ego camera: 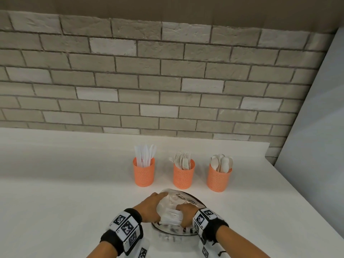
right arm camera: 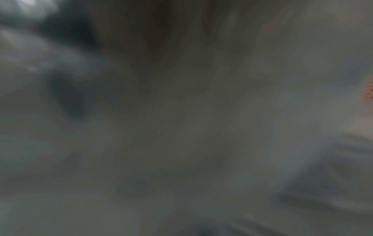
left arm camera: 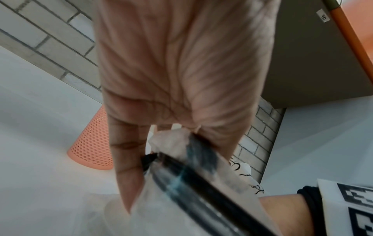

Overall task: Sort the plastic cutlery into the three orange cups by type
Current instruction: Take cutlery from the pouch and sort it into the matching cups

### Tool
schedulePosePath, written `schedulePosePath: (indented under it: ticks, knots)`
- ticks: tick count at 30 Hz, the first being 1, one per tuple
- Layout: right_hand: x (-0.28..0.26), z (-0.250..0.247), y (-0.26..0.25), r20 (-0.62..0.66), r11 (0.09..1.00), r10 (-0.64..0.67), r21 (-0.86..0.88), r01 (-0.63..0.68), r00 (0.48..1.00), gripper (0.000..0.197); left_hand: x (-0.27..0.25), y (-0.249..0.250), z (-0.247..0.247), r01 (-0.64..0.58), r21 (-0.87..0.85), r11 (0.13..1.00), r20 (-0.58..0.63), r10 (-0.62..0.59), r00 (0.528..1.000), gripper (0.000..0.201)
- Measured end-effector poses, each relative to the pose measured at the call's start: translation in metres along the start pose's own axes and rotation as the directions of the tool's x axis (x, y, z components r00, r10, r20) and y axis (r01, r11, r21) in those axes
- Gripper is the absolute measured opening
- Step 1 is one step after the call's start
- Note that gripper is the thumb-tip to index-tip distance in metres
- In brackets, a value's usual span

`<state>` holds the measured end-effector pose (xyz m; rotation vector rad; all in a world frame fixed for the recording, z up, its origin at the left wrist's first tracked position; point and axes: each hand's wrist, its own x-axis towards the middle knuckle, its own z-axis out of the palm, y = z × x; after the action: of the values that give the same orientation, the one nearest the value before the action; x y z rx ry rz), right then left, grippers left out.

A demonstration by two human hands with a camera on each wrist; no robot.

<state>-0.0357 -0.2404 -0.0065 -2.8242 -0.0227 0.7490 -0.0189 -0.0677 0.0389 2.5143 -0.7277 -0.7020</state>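
Gripping a clear bag, left hand and right hand.

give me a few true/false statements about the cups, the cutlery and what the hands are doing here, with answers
1. The left orange mesh cup holds white plastic knives. True.
2. The middle orange mesh cup holds spoons. False: it holds white plastic forks; the white plastic spoons stand in the right orange mesh cup.
3. Both hands are on a crumpled clear plastic bag over a dark-rimmed glass plate. True: the left hand and right hand grip it.
4. One cup lies tipped over. False: all three stand upright.
5. The cups sit behind the plate, toward the grey brick wall. True.
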Motion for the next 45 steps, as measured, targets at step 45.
schedulePosePath:
  ticks: [45]
  knots:
    - [-0.021,-0.009,-0.006,0.115,0.988,0.026,0.150,-0.043,0.993,0.055,0.004,-0.020,0.011,0.227,-0.027,0.973,-0.392,-0.219,0.893,0.036]
